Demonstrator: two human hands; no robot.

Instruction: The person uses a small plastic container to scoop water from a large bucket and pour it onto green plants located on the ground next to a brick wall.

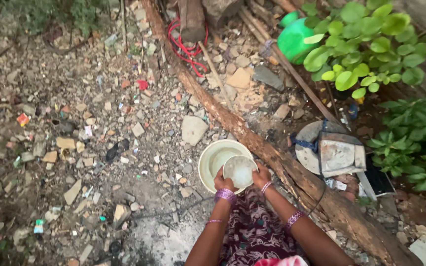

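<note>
Hands: both reach forward from the bottom of the view and meet at a small pale bowl [239,171].
Left hand [223,182]: curled against the near left rim of the small bowl, fingers closed on its edge; purple bangles sit on the wrist.
Right hand [262,175]: gripping the right rim of the same bowl, with bangles on the wrist and further up the forearm.
Small bowl: held tilted over the mouth of the cream bucket [212,157], its inside facing up toward the camera.
Cream bucket: round and open, standing on rubble just left of the long log [272,155]; what it holds cannot be told.
Long log: runs diagonally from top centre to bottom right, passing just right of the bucket.
Flat stone [194,129]: lies just above the bucket, left of the log.
Red cord [186,49]: coiled near the log's upper end.
Green container [294,40]: right of the log, near the top, partly behind a leafy plant [366,44].
Grey bag [338,156]: right of the log, level with the bucket.
Patterned garment [255,231]: between the forearms, below the bucket.
</note>
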